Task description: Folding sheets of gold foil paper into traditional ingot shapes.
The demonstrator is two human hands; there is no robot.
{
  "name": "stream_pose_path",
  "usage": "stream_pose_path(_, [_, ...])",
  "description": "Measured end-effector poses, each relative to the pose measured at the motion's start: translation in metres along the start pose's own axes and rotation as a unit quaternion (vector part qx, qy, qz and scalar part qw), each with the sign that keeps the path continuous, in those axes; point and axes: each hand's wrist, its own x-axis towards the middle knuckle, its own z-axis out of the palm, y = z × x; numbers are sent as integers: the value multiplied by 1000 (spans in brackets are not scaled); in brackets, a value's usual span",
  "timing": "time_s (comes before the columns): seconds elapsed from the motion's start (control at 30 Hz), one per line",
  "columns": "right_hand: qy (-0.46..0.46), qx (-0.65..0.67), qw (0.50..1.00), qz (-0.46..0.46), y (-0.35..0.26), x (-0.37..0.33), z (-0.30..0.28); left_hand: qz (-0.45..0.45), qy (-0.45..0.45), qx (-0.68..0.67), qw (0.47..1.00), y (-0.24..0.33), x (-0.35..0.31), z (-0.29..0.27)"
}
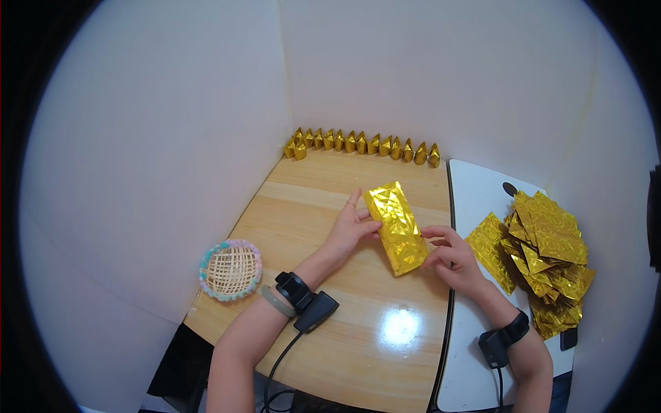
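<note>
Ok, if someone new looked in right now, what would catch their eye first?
Probably the shiny gold foil piece near the middle, between the two hands. Next, the loose heap of gold sheets at the right, on the white board, and the row of small folded gold shapes along the wooden table's far edge.

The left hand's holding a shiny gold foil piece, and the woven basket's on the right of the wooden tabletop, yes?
Only the side is wrong: the head view shows the woven basket on the left of the wooden tabletop. The left hand is holding a shiny gold foil piece.
</note>
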Motion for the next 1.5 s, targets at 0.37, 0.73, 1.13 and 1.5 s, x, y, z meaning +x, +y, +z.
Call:
stream_pose_path(0.37, [-1, 269, 936, 227, 5, -2, 17, -50, -123, 67, 989, -6, -1, 3])
stream_pose_path(0.73, [-74, 218, 926, 298, 3, -1, 10, -158, -209, 133, 956, 6, -9, 13])
stream_pose_path(1.13, [1, 324, 912, 249, 5, -2, 1, -87, -173, -63, 979, 6, -11, 8])
stream_pose_path(1.5, [41, 270, 938, 214, 2, 1, 12, -83, -134, 13, 987, -1, -8, 13])
